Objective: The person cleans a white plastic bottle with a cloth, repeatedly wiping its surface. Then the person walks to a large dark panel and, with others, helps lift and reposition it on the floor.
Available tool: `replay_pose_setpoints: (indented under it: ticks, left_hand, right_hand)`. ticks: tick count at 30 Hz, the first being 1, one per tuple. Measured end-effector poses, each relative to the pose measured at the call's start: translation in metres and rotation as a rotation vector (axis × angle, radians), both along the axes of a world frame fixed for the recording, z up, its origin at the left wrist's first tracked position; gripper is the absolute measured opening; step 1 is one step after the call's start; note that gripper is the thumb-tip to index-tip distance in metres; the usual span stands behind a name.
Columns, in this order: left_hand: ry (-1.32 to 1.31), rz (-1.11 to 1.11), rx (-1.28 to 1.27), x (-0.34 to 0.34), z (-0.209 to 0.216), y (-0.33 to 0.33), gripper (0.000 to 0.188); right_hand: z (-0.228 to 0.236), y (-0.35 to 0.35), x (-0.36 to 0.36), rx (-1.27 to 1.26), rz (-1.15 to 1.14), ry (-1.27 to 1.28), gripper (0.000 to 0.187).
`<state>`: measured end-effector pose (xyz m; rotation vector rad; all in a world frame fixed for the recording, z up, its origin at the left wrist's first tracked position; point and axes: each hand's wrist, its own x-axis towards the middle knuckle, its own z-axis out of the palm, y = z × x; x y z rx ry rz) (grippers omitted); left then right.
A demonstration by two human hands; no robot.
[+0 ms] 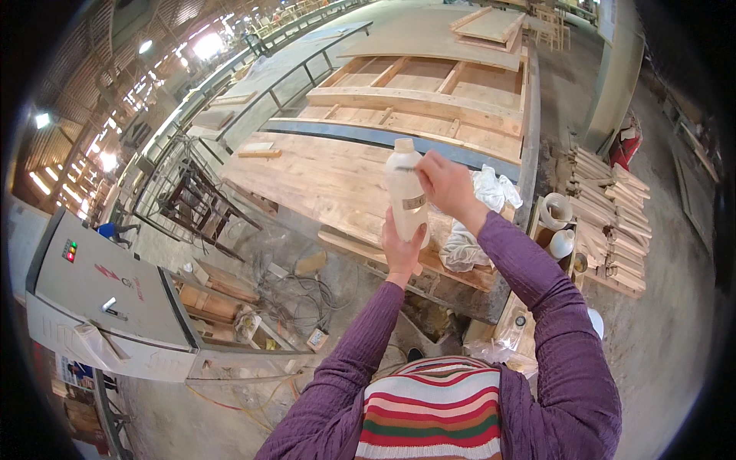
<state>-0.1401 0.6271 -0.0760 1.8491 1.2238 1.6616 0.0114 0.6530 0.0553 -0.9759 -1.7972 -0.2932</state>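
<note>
A white plastic bottle (405,192) stands upright in the left hand's grip (402,253), which closes round its base; it carries a small brownish label (415,202) just above those fingers. The right hand's grip (445,184) pinches something thin at the bottle's shoulder. Far to the left of and below both grips, a grey control cabinet (103,287) shows a small panel of coloured lights (70,250) and a red sign (110,273).

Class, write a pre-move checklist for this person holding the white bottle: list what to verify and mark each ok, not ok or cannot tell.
1. Left hand grips bottle from below: ok.
2. Bottle upright: ok.
3. Right hand at bottle's upper part, pinching a thin dark thing: ok.
4. Cap closed: cannot tell.
5. Bottle's fill level: cannot tell.
6. White rags on wooden board behind the hands: ok.
</note>
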Motion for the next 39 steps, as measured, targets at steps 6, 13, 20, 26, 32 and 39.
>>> replay_pose_setpoints:
  ticks: [6, 13, 20, 26, 32, 39]
  left_hand:
    - [0.046, 0.020, -0.047, -0.004, 0.001, -0.008, 0.078]
    - [0.020, 0.010, -0.034, -0.002, 0.014, -0.013, 0.082]
    - [0.054, 0.052, -0.072, -0.007, 0.010, -0.011, 0.084]
    - [0.027, 0.032, -0.068, -0.007, 0.014, -0.014, 0.082]
    - [0.067, 0.040, -0.044, -0.009, 0.012, -0.015, 0.082]
    - [0.096, 0.057, 0.024, -0.012, 0.007, -0.013, 0.084]
  right_hand:
    - [0.011, 0.005, -0.001, -0.035, -0.077, -0.028, 0.011]
    - [0.007, -0.003, -0.003, -0.018, -0.070, -0.056, 0.009]
    - [0.016, -0.004, -0.007, -0.018, -0.088, -0.144, 0.007]
    - [0.021, -0.005, -0.002, -0.064, -0.127, -0.172, 0.007]
    - [0.030, 0.002, -0.002, -0.060, -0.135, -0.192, 0.006]
    - [0.040, 0.002, -0.001, -0.020, -0.161, -0.315, 0.007]
